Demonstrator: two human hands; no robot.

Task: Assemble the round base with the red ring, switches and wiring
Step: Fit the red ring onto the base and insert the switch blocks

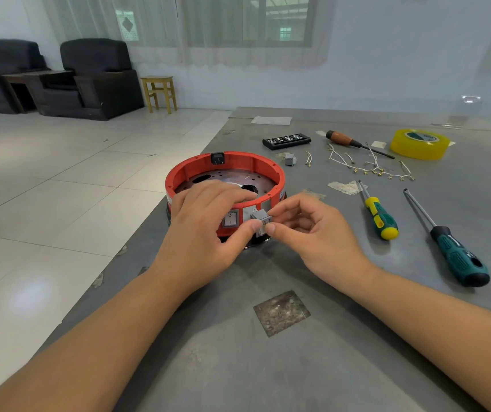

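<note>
The round base with its red ring (196, 163) stands near the table's left edge, a black socket (217, 158) set in its far wall. One grey rocker switch (230, 219) sits in the near wall. My left hand (205, 230) lies over the ring's near rim, its thumb against a second grey switch (260, 222). My right hand (312, 233) pinches that switch at the ring's front opening. A third grey switch (290, 159) and white wires with brass terminals (369, 166) lie beyond on the table.
On the grey table (283, 367) to the right lie a yellow-green screwdriver (379, 217), a long teal screwdriver (449, 248), a wood-handled screwdriver (348, 141), a black bit case (286, 140) and a yellow tape roll (419, 143). The table's left edge drops to a tiled floor.
</note>
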